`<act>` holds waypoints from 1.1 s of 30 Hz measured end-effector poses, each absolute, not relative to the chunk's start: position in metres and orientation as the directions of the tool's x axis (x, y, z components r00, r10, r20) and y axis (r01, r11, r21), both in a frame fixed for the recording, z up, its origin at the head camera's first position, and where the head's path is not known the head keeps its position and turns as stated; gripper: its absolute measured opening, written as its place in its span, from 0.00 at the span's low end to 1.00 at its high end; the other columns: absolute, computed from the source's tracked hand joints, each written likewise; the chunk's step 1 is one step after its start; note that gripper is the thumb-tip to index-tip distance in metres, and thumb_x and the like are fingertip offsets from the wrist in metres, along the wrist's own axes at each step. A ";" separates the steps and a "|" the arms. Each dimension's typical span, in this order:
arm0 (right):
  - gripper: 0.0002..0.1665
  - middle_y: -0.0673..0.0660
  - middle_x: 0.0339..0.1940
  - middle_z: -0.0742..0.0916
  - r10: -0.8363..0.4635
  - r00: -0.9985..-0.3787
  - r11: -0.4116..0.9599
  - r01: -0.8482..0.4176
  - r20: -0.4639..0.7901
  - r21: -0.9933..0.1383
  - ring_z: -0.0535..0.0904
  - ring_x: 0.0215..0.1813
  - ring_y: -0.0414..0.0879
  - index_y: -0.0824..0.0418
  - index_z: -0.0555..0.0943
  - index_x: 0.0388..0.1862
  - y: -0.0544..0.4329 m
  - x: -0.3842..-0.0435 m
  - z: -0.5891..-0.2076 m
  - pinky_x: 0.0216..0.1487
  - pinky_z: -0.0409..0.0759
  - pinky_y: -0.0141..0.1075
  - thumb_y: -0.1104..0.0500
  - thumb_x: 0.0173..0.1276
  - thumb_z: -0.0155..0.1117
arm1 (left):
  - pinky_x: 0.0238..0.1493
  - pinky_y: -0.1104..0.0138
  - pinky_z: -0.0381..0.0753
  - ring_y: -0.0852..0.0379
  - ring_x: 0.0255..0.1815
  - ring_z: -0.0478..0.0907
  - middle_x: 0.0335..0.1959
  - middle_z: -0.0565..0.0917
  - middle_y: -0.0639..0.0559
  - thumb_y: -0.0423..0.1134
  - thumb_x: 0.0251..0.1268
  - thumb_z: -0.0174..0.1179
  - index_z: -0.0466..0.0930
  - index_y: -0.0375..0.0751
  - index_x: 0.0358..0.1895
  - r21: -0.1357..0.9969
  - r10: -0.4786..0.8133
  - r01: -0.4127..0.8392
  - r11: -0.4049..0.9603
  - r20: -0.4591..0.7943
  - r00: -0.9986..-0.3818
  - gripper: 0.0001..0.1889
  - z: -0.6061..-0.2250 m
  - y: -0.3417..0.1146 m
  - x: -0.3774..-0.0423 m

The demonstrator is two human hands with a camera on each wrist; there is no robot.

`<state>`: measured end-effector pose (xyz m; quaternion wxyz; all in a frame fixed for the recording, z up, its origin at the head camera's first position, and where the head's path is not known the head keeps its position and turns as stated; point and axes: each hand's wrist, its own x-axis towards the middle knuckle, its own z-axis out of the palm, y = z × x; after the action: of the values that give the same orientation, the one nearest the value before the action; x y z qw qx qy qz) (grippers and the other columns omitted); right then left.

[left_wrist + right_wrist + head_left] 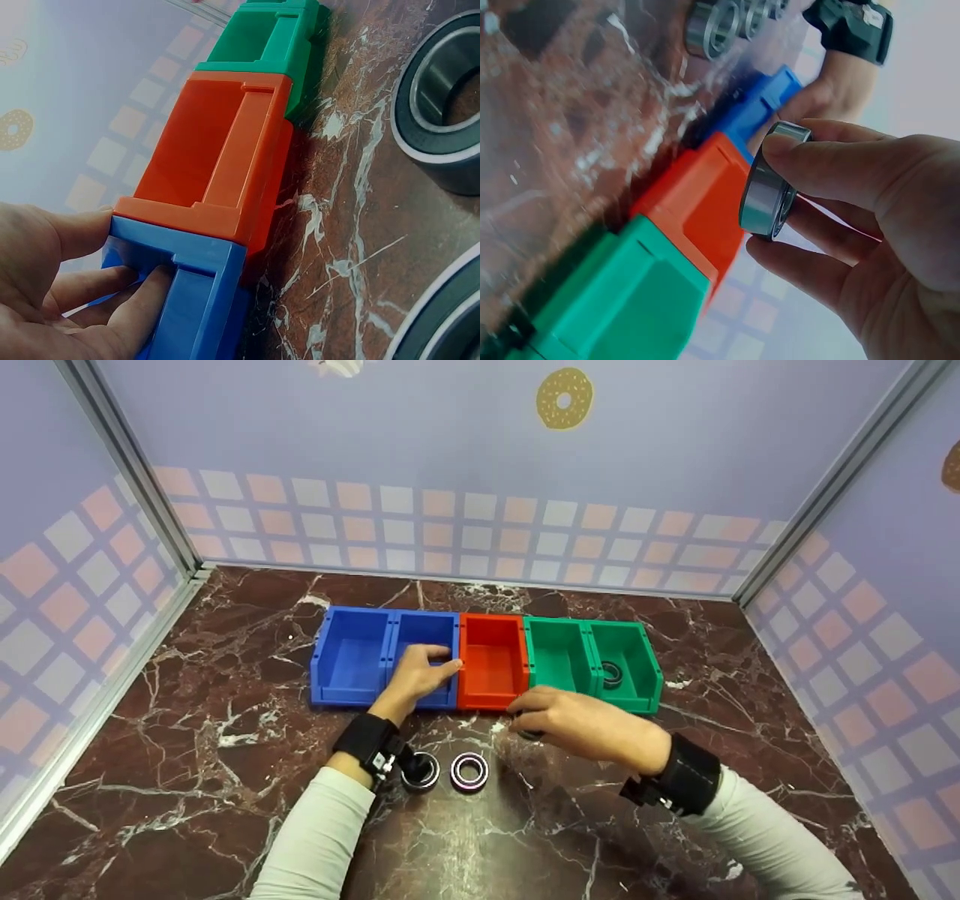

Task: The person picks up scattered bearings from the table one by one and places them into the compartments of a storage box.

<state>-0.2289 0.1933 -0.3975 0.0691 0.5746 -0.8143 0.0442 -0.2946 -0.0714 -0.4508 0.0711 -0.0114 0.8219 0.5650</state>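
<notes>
My right hand point(574, 724) pinches a ball bearing point(769, 180) by its rim between thumb and fingers, just in front of the red bin point(491, 701). In the head view the fingers mostly hide this bearing. My left hand point(420, 671) reaches into the right-hand blue bin point(202, 300); its fingers are inside and its thumb lies over the wall beside the red bin, gripping that wall. On the table near my left wrist lie a bearing point(429, 784), partly covered by the wrist camera, and another bearing point(469, 772). A third shows in the right wrist view.
The bins stand side by side in a row: a second blue bin point(322, 694) at the left end, two green ones at the right. Inside the rightmost green bin point(652, 701) rests a bearing point(611, 675). Patterned panels point(480, 457) enclose the marbled table point(225, 810).
</notes>
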 end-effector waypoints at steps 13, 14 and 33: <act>0.18 0.57 0.57 0.85 -0.916 -0.365 0.370 -0.929 0.166 -0.006 0.79 0.60 0.51 0.55 0.85 0.51 0.204 -0.246 -0.376 0.61 0.81 0.40 0.66 0.63 0.70 | 0.62 0.58 0.79 0.44 0.63 0.76 0.68 0.74 0.34 0.37 0.66 0.63 0.74 0.28 0.65 0.925 0.058 -0.098 0.368 -0.128 -0.990 0.26 -0.450 -0.071 -0.294; 0.18 0.56 0.57 0.85 -0.915 -0.369 0.373 -0.928 0.166 -0.005 0.79 0.60 0.51 0.55 0.85 0.51 0.204 -0.247 -0.375 0.61 0.81 0.40 0.66 0.62 0.71 | 0.62 0.58 0.79 0.44 0.63 0.76 0.68 0.74 0.34 0.37 0.66 0.63 0.74 0.28 0.64 0.925 0.059 -0.097 0.369 -0.127 -0.990 0.26 -0.450 -0.070 -0.294; 0.16 0.60 0.59 0.84 -0.875 -0.462 0.462 -0.886 0.148 -0.038 0.78 0.63 0.52 0.56 0.85 0.52 0.208 -0.276 -0.365 0.60 0.82 0.40 0.66 0.66 0.67 | 0.72 0.56 0.70 0.43 0.70 0.69 0.69 0.71 0.33 0.37 0.67 0.63 0.72 0.28 0.66 0.930 0.059 -0.106 0.352 -0.135 -0.989 0.27 -0.452 -0.071 -0.295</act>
<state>-0.2756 0.2084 -0.3647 0.0537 0.5160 -0.8532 0.0547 -0.2951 -0.0711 -0.4517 0.0723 -0.0143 0.8189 0.5692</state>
